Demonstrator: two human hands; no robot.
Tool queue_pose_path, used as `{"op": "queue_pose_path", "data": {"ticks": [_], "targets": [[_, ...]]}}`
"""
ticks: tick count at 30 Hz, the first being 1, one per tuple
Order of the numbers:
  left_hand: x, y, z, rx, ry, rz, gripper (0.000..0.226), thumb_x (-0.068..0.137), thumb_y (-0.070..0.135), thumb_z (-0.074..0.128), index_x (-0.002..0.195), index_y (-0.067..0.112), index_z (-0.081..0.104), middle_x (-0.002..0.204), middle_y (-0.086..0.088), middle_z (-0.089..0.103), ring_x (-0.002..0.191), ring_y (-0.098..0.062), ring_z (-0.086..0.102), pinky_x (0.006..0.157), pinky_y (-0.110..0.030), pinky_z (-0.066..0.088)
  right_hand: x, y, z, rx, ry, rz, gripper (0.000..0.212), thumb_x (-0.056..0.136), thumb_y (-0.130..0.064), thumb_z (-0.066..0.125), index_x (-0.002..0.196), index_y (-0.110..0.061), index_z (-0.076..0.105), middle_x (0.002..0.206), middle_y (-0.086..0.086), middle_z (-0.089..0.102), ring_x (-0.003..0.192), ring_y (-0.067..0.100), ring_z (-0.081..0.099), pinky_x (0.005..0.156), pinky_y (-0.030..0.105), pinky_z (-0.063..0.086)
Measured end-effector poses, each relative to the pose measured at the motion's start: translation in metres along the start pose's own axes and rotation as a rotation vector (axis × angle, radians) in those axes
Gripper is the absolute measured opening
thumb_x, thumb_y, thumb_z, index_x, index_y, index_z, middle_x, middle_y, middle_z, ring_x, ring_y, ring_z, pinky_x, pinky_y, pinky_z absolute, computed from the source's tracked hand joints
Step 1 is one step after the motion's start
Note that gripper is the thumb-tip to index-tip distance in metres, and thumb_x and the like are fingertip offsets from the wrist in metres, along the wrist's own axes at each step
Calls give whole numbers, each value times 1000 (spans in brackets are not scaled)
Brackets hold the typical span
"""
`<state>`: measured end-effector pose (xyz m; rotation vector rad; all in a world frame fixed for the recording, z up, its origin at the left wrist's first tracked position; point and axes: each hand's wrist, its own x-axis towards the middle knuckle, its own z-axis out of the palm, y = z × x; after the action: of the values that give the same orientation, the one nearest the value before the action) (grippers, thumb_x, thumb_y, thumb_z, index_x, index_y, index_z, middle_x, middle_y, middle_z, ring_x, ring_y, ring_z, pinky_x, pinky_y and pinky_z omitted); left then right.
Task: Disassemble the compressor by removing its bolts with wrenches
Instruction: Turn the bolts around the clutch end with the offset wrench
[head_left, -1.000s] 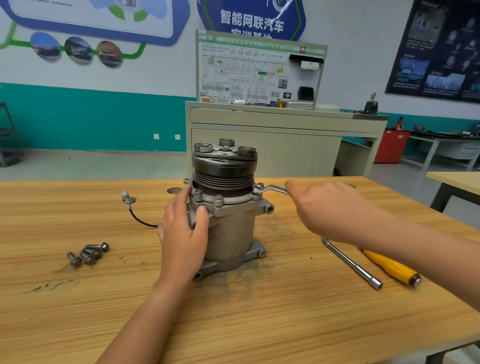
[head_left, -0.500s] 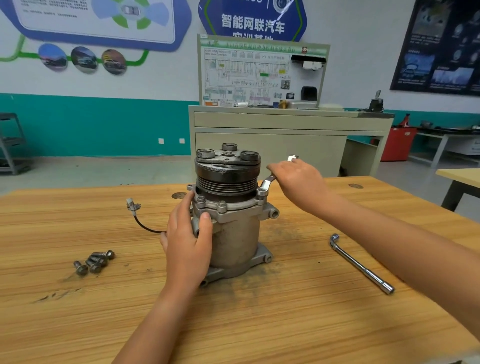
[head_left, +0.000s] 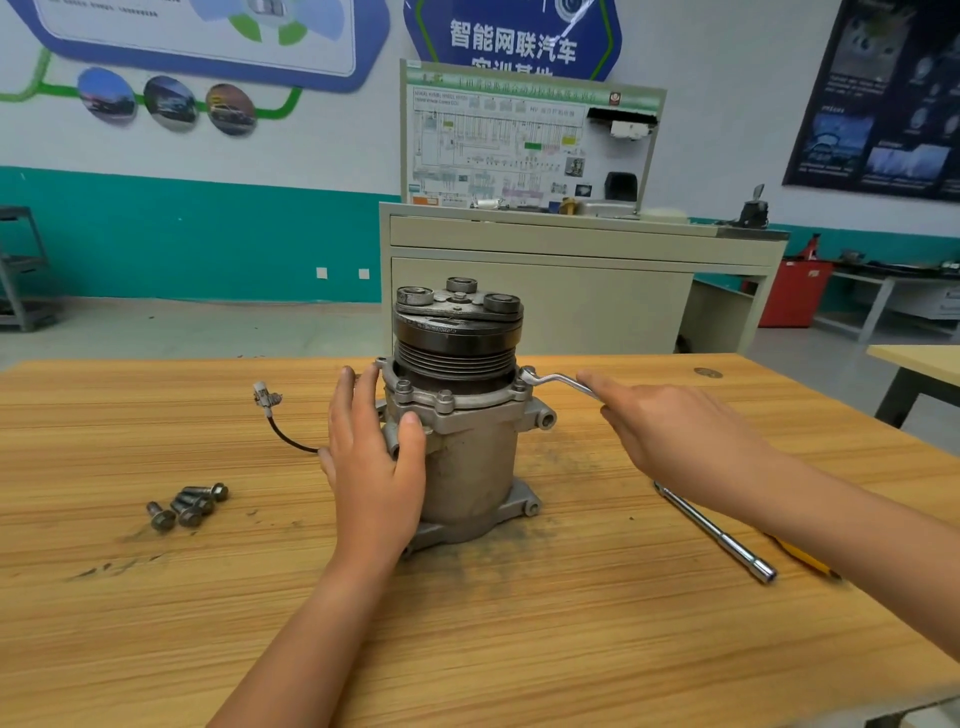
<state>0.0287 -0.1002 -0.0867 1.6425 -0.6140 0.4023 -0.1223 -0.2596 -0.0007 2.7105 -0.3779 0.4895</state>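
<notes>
A grey compressor (head_left: 470, 457) with a black pulley on top stands upright on the wooden table (head_left: 519, 649). My left hand (head_left: 371, 457) wraps its left side, thumb on the front of the flange. A silver offset wrench (head_left: 558, 382) sits on a bolt at the flange's right edge. My right hand (head_left: 675, 431) holds the wrench's handle end, which is hidden under the fingers. Several removed bolts (head_left: 187, 506) lie together on the table to the left.
A silver socket wrench (head_left: 717, 535) lies on the table at the right, with a yellow-handled tool (head_left: 805, 561) partly hidden behind my right forearm. The compressor's black wire with a grey connector (head_left: 267, 400) trails left. A beige cabinet (head_left: 571, 280) stands behind the table.
My right hand swung the wrench handle from behind the compressor around to the right, pointing along the table. My left hand stayed on the compressor body.
</notes>
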Motion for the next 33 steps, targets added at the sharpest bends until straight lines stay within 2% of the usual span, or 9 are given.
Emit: {"op": "queue_pose_path", "data": {"ticks": [3, 7, 13, 18, 21, 26, 29, 31, 33], "targets": [[1, -1, 1, -1, -2, -5, 59, 86, 40, 32, 144, 31, 26, 155, 9, 16, 140, -2, 11, 115, -54, 10, 5, -18, -18, -113, -54, 26, 55, 89, 0, 38, 138, -19, 24, 64, -2, 40, 52, 14, 37, 41, 26, 26], [2, -1, 1, -114, -67, -27, 61, 86, 38, 34, 145, 25, 28, 149, 7, 33, 138, -7, 28, 115, -47, 23, 7, -43, -39, -267, -174, 14, 48, 83, 7, 43, 129, -3, 33, 57, 2, 29, 44, 16, 26, 37, 27, 20], [3, -4, 0, -165, -87, -35, 60, 86, 37, 37, 145, 24, 30, 146, 8, 39, 134, -5, 34, 111, -30, 29, 13, -43, -53, -388, -207, -59, 36, 89, 1, 40, 124, -6, 45, 60, 0, 28, 46, 15, 23, 37, 26, 20], [3, -4, 1, -174, -84, -35, 61, 86, 38, 37, 145, 23, 30, 146, 8, 38, 133, -4, 33, 107, -23, 27, 19, -31, -47, -439, -188, -133, 38, 88, 2, 41, 125, -4, 40, 55, 2, 30, 43, 16, 27, 36, 26, 21], [3, -4, 1, -170, -86, -32, 61, 86, 38, 36, 145, 23, 29, 146, 8, 37, 133, -3, 32, 107, -23, 26, 23, -16, -37, -382, -149, -142, 35, 94, -10, 34, 129, -12, 35, 55, 0, 37, 45, 14, 34, 37, 25, 24], [4, -5, 1, -182, -97, -32, 60, 87, 37, 37, 145, 23, 29, 147, 7, 37, 134, -5, 33, 113, -32, 28, 41, 18, -23, -391, -83, -228, 47, 96, -15, 29, 142, -23, 21, 67, -2, 53, 47, 13, 39, 41, 23, 26], [3, -6, 1, -179, -97, -21, 53, 93, 29, 41, 145, 22, 29, 146, 5, 39, 134, -7, 34, 113, -37, 30, 56, 30, -8, -394, 22, -265, 45, 92, -3, 43, 134, -16, 37, 74, 1, 56, 49, 13, 42, 39, 23, 31], [3, -7, 0, -175, -98, -20, 52, 94, 27, 42, 145, 22, 30, 145, 6, 40, 133, -7, 35, 113, -39, 30, 64, 34, 8, -231, 242, -320, 35, 80, 10, 60, 113, -2, 60, 69, 9, 62, 49, 22, 54, 39, 26, 44], [4, -6, -1, -166, -100, -14, 53, 92, 30, 42, 144, 23, 31, 145, 7, 40, 133, -6, 35, 112, -38, 31, 72, 28, 28, -70, 480, -300, 24, 69, 16, 69, 90, 3, 69, 67, 13, 66, 51, 25, 60, 45, 31, 52]]}}
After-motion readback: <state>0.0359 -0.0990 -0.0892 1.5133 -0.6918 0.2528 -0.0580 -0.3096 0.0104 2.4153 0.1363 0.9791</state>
